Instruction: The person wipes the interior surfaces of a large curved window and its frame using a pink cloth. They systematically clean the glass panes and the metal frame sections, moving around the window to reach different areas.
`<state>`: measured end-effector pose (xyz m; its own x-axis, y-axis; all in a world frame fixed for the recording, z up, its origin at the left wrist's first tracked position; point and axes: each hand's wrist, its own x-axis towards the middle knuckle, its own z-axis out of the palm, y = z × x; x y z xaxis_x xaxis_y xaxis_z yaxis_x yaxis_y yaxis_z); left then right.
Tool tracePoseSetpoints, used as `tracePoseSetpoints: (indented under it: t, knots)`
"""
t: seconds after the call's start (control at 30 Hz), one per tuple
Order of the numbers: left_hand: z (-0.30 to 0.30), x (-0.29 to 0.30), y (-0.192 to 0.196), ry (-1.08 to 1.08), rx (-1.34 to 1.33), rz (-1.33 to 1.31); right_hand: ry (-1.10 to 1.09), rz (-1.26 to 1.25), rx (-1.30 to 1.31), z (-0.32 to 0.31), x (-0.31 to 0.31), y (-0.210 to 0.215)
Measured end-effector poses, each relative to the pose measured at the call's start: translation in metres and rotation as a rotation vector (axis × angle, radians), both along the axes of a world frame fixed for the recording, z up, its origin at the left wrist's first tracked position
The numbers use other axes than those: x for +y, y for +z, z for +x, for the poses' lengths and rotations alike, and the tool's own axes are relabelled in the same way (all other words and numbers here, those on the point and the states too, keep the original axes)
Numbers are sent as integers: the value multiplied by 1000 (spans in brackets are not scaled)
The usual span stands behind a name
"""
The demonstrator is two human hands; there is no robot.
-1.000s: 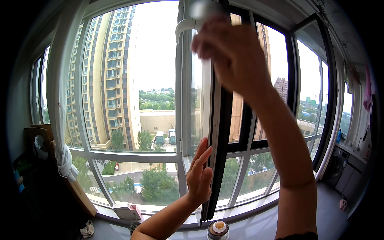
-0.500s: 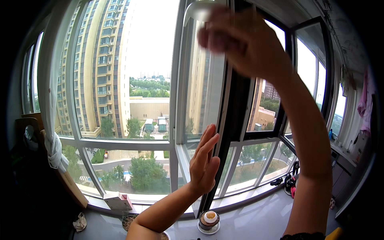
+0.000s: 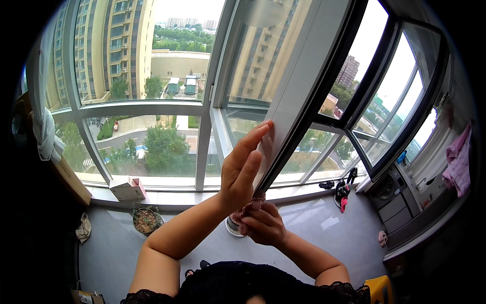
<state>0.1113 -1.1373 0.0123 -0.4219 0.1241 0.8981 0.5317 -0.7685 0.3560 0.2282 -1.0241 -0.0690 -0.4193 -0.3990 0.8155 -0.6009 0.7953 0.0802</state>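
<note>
Daylight enters through the windows (image 3: pixel 144 102), whitening the sky (image 3: pixel 188 9). Glare streaks the floor (image 3: pixel 314 219); fisheye edges curve into black.

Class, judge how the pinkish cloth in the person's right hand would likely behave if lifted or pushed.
The pinkish cloth is probably floppy, since it bunches up in the right hand. Its fuzzy-looking surface suggests it would hardly slip. Being a small bundle, it is likely light.
</note>
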Motion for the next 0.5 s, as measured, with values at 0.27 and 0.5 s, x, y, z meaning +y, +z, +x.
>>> tracePoseSetpoints:
  t: [0.27, 0.5]
  knots:
    - [-3, -34, -33, 1, -102, -151, -61, 163, -112, -11, -7, 9]
    - [-16, -64, -52, 123, -88, -102, -225, 266, 380, 5, -40, 92]
